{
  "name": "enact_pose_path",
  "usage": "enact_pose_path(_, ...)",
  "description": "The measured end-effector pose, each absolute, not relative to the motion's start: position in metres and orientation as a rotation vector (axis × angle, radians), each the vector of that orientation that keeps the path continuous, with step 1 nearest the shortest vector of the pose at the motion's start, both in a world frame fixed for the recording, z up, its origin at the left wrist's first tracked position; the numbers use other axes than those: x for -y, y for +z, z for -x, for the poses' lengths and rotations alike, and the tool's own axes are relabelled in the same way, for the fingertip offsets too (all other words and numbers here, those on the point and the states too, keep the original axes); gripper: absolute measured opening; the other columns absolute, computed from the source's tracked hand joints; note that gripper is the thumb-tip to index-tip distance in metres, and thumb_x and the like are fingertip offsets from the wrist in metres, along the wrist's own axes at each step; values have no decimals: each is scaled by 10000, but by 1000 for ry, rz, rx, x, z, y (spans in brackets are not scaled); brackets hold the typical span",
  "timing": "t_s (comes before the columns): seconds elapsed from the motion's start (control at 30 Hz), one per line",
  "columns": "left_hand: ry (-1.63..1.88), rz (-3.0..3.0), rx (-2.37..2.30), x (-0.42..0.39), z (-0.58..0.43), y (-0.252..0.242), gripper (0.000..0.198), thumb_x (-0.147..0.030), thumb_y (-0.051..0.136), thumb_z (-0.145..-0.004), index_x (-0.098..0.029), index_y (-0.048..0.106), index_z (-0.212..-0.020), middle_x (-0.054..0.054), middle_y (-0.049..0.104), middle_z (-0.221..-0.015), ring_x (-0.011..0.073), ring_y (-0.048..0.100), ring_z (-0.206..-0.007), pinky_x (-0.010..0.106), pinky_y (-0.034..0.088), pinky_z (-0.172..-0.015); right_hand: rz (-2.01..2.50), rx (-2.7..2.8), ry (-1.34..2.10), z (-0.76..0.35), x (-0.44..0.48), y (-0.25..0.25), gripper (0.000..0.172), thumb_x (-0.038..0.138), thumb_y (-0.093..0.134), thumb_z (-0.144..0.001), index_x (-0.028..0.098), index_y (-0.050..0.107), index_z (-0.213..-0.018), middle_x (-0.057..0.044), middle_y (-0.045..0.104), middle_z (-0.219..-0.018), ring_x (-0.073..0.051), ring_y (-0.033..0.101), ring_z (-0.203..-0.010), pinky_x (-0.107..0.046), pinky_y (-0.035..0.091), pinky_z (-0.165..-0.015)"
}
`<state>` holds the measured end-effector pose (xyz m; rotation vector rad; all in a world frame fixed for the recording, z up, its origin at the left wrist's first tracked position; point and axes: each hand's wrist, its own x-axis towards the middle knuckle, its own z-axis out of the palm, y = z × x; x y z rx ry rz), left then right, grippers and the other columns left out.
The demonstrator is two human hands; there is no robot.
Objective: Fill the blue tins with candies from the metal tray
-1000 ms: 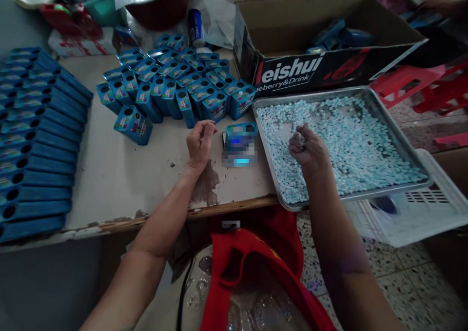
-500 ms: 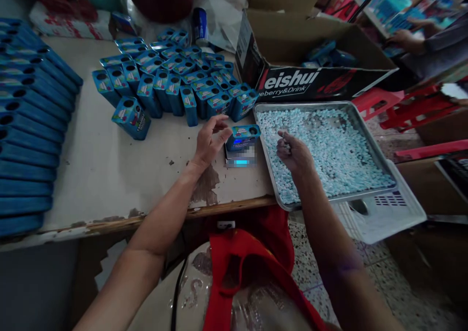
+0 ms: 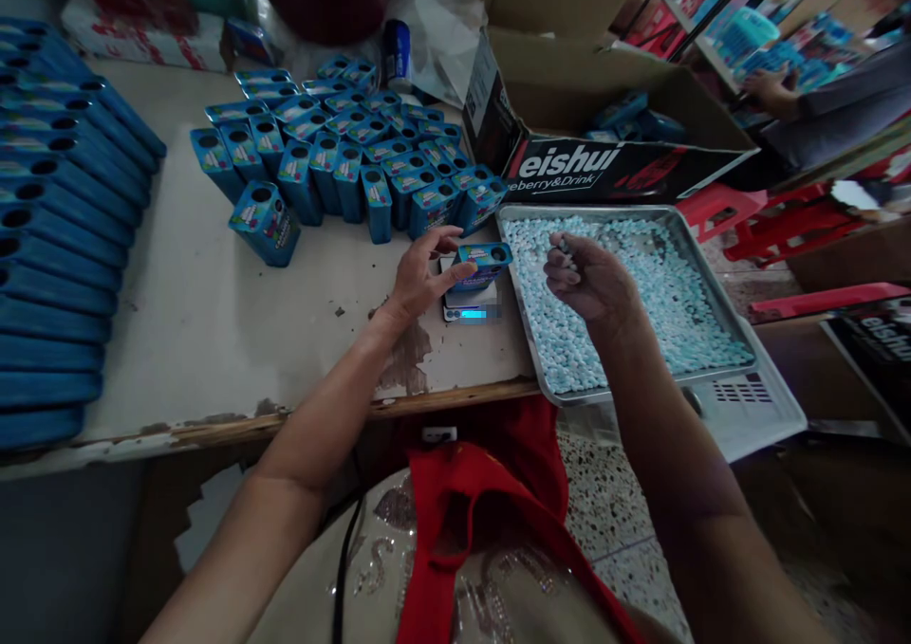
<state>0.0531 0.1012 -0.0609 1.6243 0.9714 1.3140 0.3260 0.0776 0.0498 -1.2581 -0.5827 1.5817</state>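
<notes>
Left hand has reached blue container, bare tabletop toward front edge

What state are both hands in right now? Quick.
Left hand: at the blue rectangular container, thumb in front; firm grip cannot be told.
Right hand: closed, holding small pale-blue pellets over the rectangular metal tray.

The scuffed white table bears many blue containers, a small scale and a red-marked white parcel.

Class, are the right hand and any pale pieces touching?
Touching: the head view shows pale pieces held in the curled right hand.
</notes>
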Motion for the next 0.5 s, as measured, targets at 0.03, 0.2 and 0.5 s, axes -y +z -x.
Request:
enact_pose_path(0.03, 1311, -1639, -982, -101, -53, -62, 542, -526, 984, -918, -284, 785, -1360, 80, 830, -1280, 298, 786, -1222, 452, 604, -1129, 1264, 594, 1578, -331, -77, 49, 251, 187, 656, -1151, 232, 673, -905, 75, 509, -658, -48, 264, -446, -134, 262, -408)
enact_pose_path(0.2, 1281, -1714, -1006, -104, -59, -69, 725, -479, 1100, -786, -280, 764, -1396, 103, 829, -1344, 326, 782, -1260, 460, 610, -1125, 1390, 979, 1277, -360, -71, 36, 163, 234, 842, -1029, 247, 766, -885, -31, 745, -874, -144, 652, -736, -192, 498, -568)
enact_pose_path(0.5, 1304, -1658, -1122, -105, -70, -91, 506, -423, 1060, -841, -244, 766, -1212, 56, 837, -1119, 298, 810, -1054, 433, 651, -1002, 1323, 880, 1276, -354, -80, -8, 362, 582, 831, -1114, 251, 824, -966, -74, 829, -920, -161, 734, -753, -214, 559, -603)
